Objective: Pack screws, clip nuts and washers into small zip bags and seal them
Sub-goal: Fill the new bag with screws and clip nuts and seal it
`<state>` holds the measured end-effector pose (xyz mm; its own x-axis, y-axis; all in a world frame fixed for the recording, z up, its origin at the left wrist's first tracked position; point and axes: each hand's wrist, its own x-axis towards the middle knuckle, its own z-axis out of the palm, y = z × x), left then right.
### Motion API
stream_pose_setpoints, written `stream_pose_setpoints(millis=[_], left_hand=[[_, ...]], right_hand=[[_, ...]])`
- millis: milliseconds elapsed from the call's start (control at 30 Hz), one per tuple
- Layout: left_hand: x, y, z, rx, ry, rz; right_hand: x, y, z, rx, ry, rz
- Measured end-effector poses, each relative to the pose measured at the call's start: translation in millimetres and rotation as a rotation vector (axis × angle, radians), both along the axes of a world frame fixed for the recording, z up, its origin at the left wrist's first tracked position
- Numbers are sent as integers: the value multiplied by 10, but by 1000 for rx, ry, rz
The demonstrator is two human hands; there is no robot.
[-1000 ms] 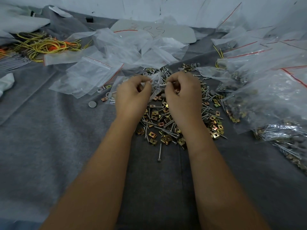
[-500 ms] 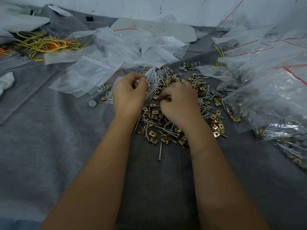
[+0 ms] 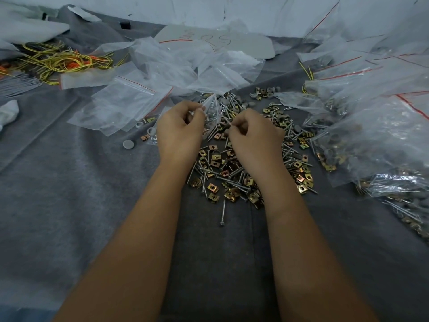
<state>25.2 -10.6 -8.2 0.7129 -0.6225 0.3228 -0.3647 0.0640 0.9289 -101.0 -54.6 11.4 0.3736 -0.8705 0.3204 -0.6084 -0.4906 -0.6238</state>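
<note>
Hands over the hardware pile, frame centre.
Left hand (image 3: pixel 180 129) pinches a small zip bag (image 3: pixel 212 108) by its mouth (contents blurred); right hand (image 3: pixel 254 133) has curled fingers, and whether they pinch anything cannot be told. Screws and clip nuts (image 3: pixel 232 177) lie beneath on grey cloth (image 3: pixel 69 194); filled bags (image 3: pixel 376 126) are cut off at right.

A grey felt cloth (image 3: pixel 69 194) covered the bench. Under and between the left hand (image 3: pixel 180 129) and right hand (image 3: pixel 255 138) lay a heap of screws and brass clip nuts (image 3: pixel 222 180), with one lone screw (image 3: pixel 223 212) just nearer than the heap. A grey round cap (image 3: pixel 128 144) sat left of the left hand. Empty zip bags (image 3: pixel 130 105) spread beyond it; filled bags (image 3: pixel 376 140) piled right of the right hand. Yellow wires (image 3: pixel 60 63) lay far left.
</note>
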Motion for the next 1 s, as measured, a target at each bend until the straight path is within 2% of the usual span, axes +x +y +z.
stream_pose_setpoints(millis=[133, 200, 333, 467, 800, 900, 1000], left_hand=[[-6, -5, -12, 78, -63, -63], [-21, -5, -12, 116, -80, -89], [-36, 1, -4, 124, -96, -104], [-39, 10, 2, 117, -131, -112], [-32, 18, -15, 85, -79, -100], [-26, 19, 3, 67, -61, -83], [-27, 23, 22, 39, -45, -1]], right_hand=[[1, 59, 62, 21, -241, -4], [2, 64, 71, -53, -242, 12], [22, 14, 23, -171, -109, 6], [27, 10, 4, -211, -165, 67], [22, 39, 14, 50, -415, 212], [42, 70, 12, 47, -424, 250], [43, 53, 0, 25, -441, 175]])
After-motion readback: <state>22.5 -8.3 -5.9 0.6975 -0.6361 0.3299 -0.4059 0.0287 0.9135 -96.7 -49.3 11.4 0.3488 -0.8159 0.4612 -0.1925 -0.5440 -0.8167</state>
